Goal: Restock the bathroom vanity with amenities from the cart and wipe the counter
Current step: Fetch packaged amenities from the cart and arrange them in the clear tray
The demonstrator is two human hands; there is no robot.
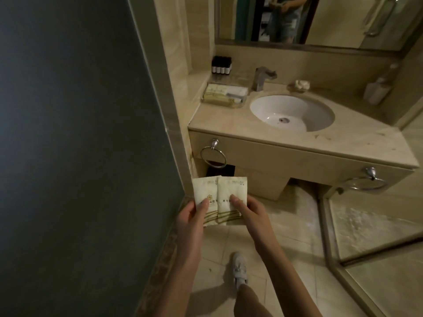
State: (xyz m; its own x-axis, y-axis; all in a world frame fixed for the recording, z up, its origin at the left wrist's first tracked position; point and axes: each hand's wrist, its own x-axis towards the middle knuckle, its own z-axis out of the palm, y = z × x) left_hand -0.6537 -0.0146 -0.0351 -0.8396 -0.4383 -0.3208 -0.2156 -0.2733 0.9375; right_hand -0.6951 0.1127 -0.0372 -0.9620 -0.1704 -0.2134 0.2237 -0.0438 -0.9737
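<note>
One broad, matte grey-green panel (pixel 68 133) fills the left side. Beside it stands the polished beige stone vanity counter (pixel 343 143), its top cut at an angle on the right, with a smooth white oval basin (pixel 274 106) sunk into it and an angular brushed-metal faucet (pixel 262 78) behind. A clear shallow tray (pixel 219 105) of wrapped amenities sits on the counter's left end, near four small dark bottles (pixel 221 64). Low in front of the vanity, two flat cream sachets (pixel 219 193) with serrated top edges and olive stripes overlap side by side. The left hand (pixel 192 216) pinches the left one and the right hand (pixel 249 209) the right one, thumbs on their faces.
</note>
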